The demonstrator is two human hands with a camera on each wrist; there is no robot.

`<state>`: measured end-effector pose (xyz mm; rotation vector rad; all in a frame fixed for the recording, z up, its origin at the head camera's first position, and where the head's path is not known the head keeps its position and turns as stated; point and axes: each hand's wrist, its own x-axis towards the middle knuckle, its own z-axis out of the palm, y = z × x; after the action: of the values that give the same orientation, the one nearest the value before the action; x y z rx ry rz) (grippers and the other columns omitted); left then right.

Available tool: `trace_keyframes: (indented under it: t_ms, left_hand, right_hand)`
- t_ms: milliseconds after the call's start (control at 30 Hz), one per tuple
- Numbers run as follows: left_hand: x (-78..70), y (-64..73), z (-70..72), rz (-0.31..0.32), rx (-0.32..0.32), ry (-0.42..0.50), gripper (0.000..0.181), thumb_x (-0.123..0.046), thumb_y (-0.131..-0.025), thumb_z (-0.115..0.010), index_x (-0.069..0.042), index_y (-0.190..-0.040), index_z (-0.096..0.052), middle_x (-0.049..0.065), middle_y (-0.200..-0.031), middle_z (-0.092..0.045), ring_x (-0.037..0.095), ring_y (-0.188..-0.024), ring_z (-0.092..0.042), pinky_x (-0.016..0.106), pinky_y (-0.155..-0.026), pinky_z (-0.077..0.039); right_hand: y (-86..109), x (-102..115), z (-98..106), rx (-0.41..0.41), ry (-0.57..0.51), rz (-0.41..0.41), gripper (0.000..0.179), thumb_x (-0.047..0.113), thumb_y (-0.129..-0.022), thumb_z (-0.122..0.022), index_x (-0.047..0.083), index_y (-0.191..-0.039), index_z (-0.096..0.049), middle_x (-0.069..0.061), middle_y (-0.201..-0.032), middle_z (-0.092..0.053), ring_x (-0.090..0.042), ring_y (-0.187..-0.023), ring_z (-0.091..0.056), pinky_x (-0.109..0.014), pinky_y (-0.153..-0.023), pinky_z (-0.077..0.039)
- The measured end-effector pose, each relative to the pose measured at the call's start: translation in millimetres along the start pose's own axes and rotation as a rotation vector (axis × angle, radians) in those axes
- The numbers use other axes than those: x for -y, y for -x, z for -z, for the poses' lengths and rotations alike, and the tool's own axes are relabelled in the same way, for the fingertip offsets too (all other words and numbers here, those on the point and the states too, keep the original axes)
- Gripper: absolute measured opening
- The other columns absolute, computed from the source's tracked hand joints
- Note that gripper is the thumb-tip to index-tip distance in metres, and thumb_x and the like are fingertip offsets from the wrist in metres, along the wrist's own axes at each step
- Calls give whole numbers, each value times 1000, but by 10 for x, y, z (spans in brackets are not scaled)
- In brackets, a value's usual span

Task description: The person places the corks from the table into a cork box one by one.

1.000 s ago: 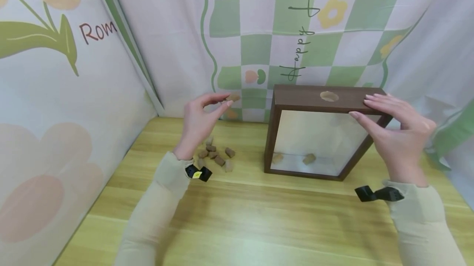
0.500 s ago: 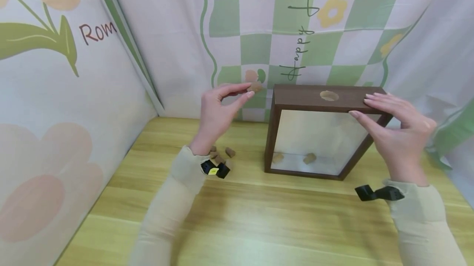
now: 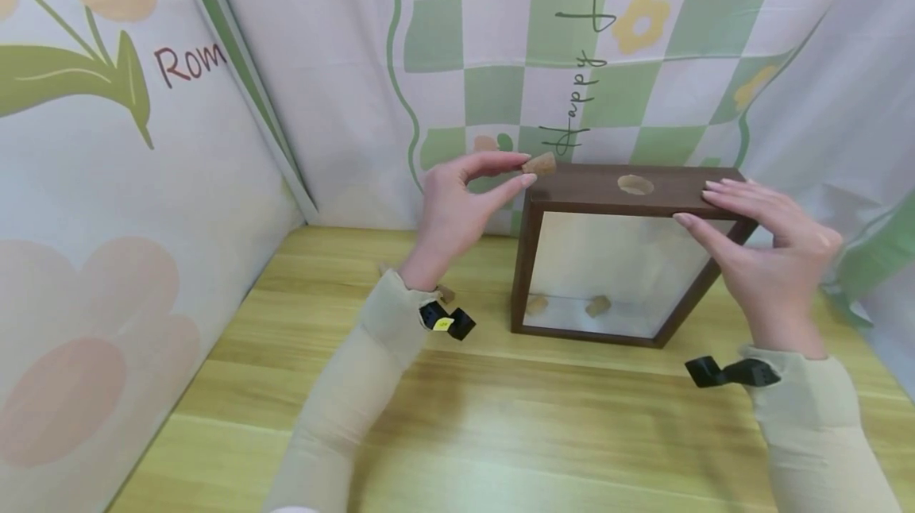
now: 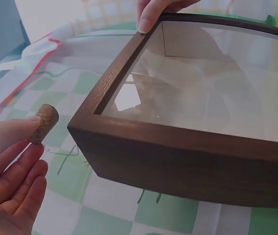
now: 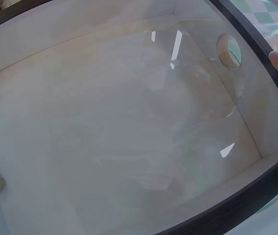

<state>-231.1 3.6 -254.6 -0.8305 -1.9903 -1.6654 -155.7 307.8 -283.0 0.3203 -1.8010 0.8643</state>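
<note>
My left hand point(image 3: 457, 199) pinches a cork point(image 3: 539, 164) between thumb and fingers, level with the top left corner of the box. In the left wrist view the cork point(image 4: 45, 123) tilts beside the frame's corner. The dark brown wooden box point(image 3: 586, 194) stands upright with a clear front pane and a round hole point(image 3: 635, 185) in its top. Two corks lie inside at the bottom, one a loose cork point(image 3: 597, 306) near the middle. My right hand point(image 3: 775, 259) rests on the top right corner, thumb at the front edge, fingers over the top.
On the wooden table point(image 3: 500, 426) left of the box, a loose cork point(image 3: 446, 294) shows beside my left wrist; my arm hides most of the pile. A green and white checked curtain point(image 3: 493, 36) hangs close behind the box.
My left hand has moved right and slightly up with the cork, from over the pile to the box's top left corner. The right hand and box have stayed put.
</note>
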Motion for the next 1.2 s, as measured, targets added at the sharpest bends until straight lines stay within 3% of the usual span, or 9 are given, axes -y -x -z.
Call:
trace_keyframes:
  t_ms: [233,467,633,733,967,1200]
  left_hand:
    - [-89,-151,-145,2,55,-32,25,-25,-88,-84,-18,-112,-80,-17,-102,-73,5,-99,-65,21,-89,-48]
    - [-191,-304,-318,-15,106,-54,24,-23,-89,-83,-15,-112,-80,-15,-101,-75,-1,-97,-66,16,-90,-47]
    - [-245,-397,-454,-30,172,-59,25,-22,-91,-81,-12,-113,-79,-11,-103,-75,1,-99,-65,13,-90,-45]
    - [-258,-434,-526,-22,218,-48,25,-22,-91,-80,-12,-114,-78,-11,-103,-75,2,-100,-64,12,-88,-46]
    - [-251,-479,-664,-25,300,-129,25,-26,-94,-78,-14,-116,-78,-10,-111,-74,1,-100,-64,12,-86,-47]
    - [-221,-510,-731,-38,371,-215,25,-25,-94,-77,-12,-115,-78,-6,-109,-75,-6,-93,-63,8,-84,-46]
  right_hand:
    - [0,23,-2,5,4,0,32,14,-75,-93,0,-101,-80,-20,-105,-74,-7,-110,-67,-26,-102,-46]
    - [-6,31,-4,3,-20,-6,32,11,-75,-93,-1,-101,-80,-19,-105,-74,-9,-110,-67,-29,-103,-46]
    - [-2,5,13,8,1,-11,32,13,-76,-93,0,-102,-80,-19,-106,-74,-8,-111,-66,-26,-103,-45]
    - [0,-17,17,17,10,-11,33,13,-76,-93,1,-103,-80,-18,-108,-74,-8,-112,-66,-25,-102,-44]
    - [4,-42,17,13,8,-2,34,18,-76,-93,2,-102,-80,-17,-107,-74,-8,-112,-66,-24,-101,-44]
    - [15,4,26,24,25,-9,34,16,-76,-93,1,-103,-80,-17,-108,-74,-7,-114,-65,-26,-103,-34]
